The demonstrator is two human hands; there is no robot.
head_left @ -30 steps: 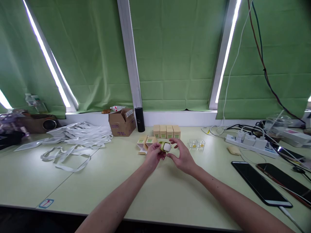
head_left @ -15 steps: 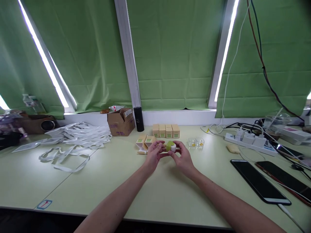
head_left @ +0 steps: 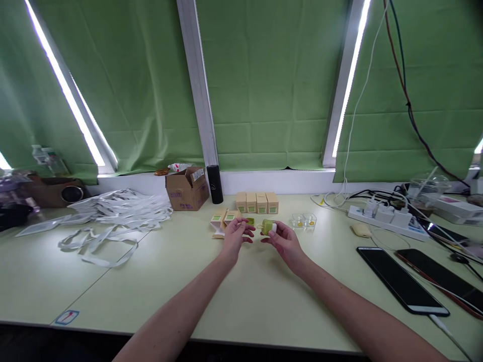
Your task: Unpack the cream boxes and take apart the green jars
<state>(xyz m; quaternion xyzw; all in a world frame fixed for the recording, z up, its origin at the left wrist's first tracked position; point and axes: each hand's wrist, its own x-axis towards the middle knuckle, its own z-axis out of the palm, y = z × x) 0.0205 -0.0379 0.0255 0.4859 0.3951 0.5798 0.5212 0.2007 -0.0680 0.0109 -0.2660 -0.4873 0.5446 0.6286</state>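
In my right hand is a small pale green bottle with a white end, lying sideways, a light loop at its left tip. My left hand is just left of it and apart from it. A small darker green piece sits at the left thumb and fingertip; its kind is too small to make out. Two opened cardboard boxes with green labels stand behind my left hand, partly hidden by it. Small clear cups with yellow spots in them stand beyond my right hand.
Several small cardboard boxes line the back. Left are a larger carton, a black cylinder and a pile of white straps. Right are phones, a power strip and tangled cables.
My hands have moved apart. The darker green piece that was around the bottle is now at my left fingertips, and the paler bottle shows in my right hand.
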